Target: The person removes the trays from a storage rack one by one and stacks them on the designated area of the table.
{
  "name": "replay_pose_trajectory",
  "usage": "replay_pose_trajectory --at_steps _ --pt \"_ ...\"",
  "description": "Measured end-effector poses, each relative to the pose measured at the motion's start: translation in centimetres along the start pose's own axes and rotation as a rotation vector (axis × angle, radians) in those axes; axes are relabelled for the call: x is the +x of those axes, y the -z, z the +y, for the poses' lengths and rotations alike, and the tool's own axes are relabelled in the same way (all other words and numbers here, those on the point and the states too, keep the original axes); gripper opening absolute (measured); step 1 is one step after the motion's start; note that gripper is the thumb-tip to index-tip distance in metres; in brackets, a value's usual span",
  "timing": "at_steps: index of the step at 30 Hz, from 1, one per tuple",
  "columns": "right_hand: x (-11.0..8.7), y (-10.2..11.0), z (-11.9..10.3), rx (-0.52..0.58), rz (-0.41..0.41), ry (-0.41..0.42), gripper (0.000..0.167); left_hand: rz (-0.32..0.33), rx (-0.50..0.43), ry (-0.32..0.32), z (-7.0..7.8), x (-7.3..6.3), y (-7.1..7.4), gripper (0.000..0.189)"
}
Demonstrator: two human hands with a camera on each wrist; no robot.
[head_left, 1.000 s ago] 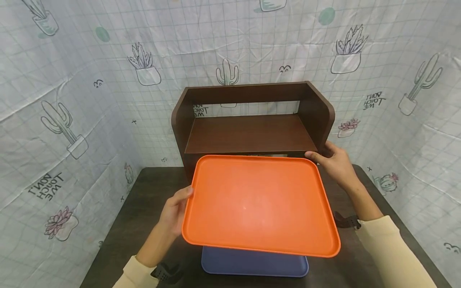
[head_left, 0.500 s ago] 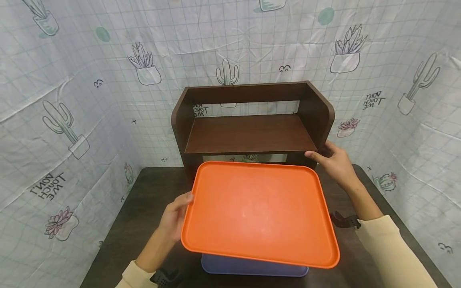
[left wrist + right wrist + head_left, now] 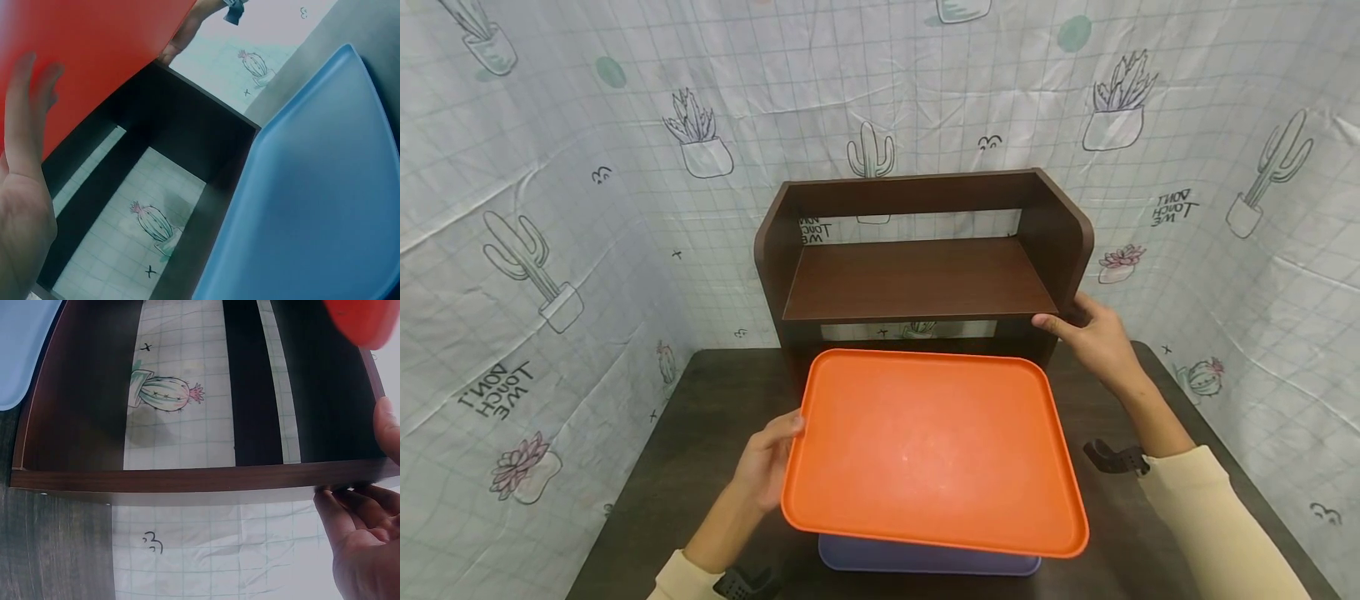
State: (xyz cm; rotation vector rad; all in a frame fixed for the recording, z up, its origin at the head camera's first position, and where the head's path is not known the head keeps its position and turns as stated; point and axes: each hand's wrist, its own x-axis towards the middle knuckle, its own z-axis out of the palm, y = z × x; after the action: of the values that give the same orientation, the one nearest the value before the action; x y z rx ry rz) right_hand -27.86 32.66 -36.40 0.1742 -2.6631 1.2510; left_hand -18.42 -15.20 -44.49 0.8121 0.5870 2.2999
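Note:
An orange tray (image 3: 932, 454) is held up by my left hand (image 3: 766, 467), thumb over its left rim and fingers (image 3: 25, 119) spread against its underside. The tray tilts, its right end lower, in front of a dark brown two-level shelf (image 3: 917, 279). My right hand (image 3: 1097, 346) grips the shelf's right side panel, the thumb on the front edge near the upper board and the fingers on the outer face. In the right wrist view, fingertips (image 3: 325, 495) press that panel from outside. Below the orange tray lies a blue tray (image 3: 928, 557), mostly covered by it in the head view.
The shelf stands on a dark wooden table (image 3: 715, 400). Behind and to both sides hangs a white grid-patterned cloth (image 3: 625, 133) with plant drawings. In the left wrist view, the shelf's open lower compartment (image 3: 206, 150) faces the blue tray (image 3: 312, 187).
My left hand has lowered the orange tray, and its right end has shifted slightly left. More of the shelf's lower gap shows above it. My right hand stays on the side panel.

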Motion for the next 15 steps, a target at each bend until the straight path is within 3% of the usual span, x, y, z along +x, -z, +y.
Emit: replay_pose_trajectory --at_steps 8,15 --pt "0.1 0.1 0.1 0.003 -0.010 -0.008 0.072 0.032 0.024 0.007 -0.4 -0.5 1.1 0.056" --pt "0.3 0.1 0.1 0.011 -0.012 -0.006 0.072 0.145 0.069 -0.010 -0.7 -1.0 2.0 0.055"
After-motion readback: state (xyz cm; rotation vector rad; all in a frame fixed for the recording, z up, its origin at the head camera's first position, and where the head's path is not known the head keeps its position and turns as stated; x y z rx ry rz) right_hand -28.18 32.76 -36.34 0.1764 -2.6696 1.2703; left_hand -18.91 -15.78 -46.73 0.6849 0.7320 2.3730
